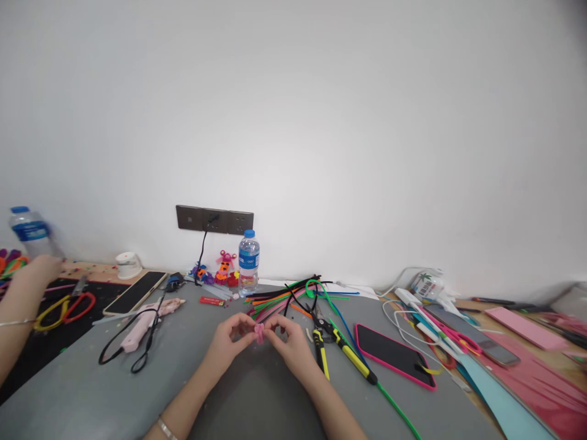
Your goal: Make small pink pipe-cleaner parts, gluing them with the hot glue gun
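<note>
A small pink piece, seemingly twisted pipe cleaner (260, 333), is pinched between both hands above the grey mat (192, 391). My left hand (229, 339) grips its left side with thumb and fingertips. On the other side, my right hand (285, 339) holds it the same way. Just beyond the hands lies a bundle of coloured pipe cleaners (279, 298) in green, orange, black and pink. Yellow-and-black pliers (355, 354) rest to the right of my right hand, their handles spread. A pink glue gun (139, 332) with a black cord lies left of my left hand.
A water bottle (249, 263) and small pipe-cleaner figures (224, 269) stand by the wall. Phones lie at left (136, 293) and right (394, 354). Another person's hand (43, 269) is at far left, near red-and-yellow scissors (68, 310). White cables (398, 327) and coloured sheets (518, 379) cover the right.
</note>
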The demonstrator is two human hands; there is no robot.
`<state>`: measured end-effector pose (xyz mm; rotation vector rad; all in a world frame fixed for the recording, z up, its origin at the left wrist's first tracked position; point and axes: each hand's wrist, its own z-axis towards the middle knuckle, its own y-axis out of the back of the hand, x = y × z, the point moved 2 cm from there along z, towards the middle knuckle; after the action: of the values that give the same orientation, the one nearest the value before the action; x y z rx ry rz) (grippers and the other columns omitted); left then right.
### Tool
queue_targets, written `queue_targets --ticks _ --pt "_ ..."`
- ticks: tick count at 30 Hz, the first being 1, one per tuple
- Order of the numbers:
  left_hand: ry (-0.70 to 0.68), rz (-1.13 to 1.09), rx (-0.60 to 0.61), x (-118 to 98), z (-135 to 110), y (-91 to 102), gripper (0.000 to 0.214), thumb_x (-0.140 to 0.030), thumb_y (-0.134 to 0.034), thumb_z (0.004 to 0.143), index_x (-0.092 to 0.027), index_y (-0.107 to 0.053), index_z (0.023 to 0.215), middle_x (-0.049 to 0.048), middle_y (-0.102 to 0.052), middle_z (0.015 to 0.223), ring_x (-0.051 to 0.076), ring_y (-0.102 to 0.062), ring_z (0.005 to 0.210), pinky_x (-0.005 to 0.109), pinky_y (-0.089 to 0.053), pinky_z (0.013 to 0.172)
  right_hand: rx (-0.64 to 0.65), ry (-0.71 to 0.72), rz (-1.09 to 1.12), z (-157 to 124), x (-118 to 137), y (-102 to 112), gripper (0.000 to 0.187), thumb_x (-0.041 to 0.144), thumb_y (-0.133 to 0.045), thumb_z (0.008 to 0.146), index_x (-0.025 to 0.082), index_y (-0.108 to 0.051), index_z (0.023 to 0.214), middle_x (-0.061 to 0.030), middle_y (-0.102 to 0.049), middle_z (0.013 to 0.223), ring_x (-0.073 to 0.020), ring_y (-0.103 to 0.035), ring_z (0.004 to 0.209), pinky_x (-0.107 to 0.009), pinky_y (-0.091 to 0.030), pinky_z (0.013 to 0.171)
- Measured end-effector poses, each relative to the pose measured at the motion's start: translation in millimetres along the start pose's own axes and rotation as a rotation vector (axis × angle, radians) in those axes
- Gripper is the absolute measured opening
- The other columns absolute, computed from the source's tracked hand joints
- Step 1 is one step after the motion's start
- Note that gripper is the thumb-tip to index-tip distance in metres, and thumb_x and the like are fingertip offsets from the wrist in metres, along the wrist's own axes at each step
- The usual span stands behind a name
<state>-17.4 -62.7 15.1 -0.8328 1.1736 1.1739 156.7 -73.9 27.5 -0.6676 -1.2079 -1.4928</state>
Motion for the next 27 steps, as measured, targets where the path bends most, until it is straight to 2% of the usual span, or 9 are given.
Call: queue_targets --ticks 17,22,27 --pt "-0.056 -0.041 -0.009 -2.2 -0.9 -2.4 0.014 -0.029 -0.072 0.076 -0.016 -0.066 0.080 0.0031 -0.069 0.076 0.019 -0.065 0.073 0.028 -0.052 0.070 0.007 0.026 -0.001 -0.8 -0.2 -3.1 0.012 0.023 -0.059 0.082 0.018 -0.066 0.073 -0.0004 -0.066 0.071 -0.0163 -0.058 0.070 -0.025 -0.038 0.067" --pt "-0.019 -0.120 0.014 -0.9 0.3 -3.0 0.017 -0.032 -0.073 0.077 -0.016 -0.068 0.080 0.0037 -0.070 0.077 0.019 -0.067 0.073 0.029 -0.055 0.071 -0.034 0.059 -0.011 -1.3 -2.5 -5.4 0.009 0.021 -0.059 0.080 0.018 -0.066 0.074 -0.0013 -0.067 0.072 -0.0165 -0.059 0.070 -0.024 -0.041 0.068" --pt "-0.001 -0.108 -0.004 1.6 0.7 -1.1 0.021 -0.034 -0.075 0.075 -0.015 -0.068 0.078 0.0038 -0.072 0.075 0.019 -0.068 0.073 0.030 -0.055 0.072 -0.056 0.077 -0.007 -1.0 -3.5 -5.3 0.010 0.021 -0.059 0.079 0.019 -0.065 0.072 -0.0012 -0.066 0.071 -0.0165 -0.059 0.070 -0.024 -0.043 0.068"
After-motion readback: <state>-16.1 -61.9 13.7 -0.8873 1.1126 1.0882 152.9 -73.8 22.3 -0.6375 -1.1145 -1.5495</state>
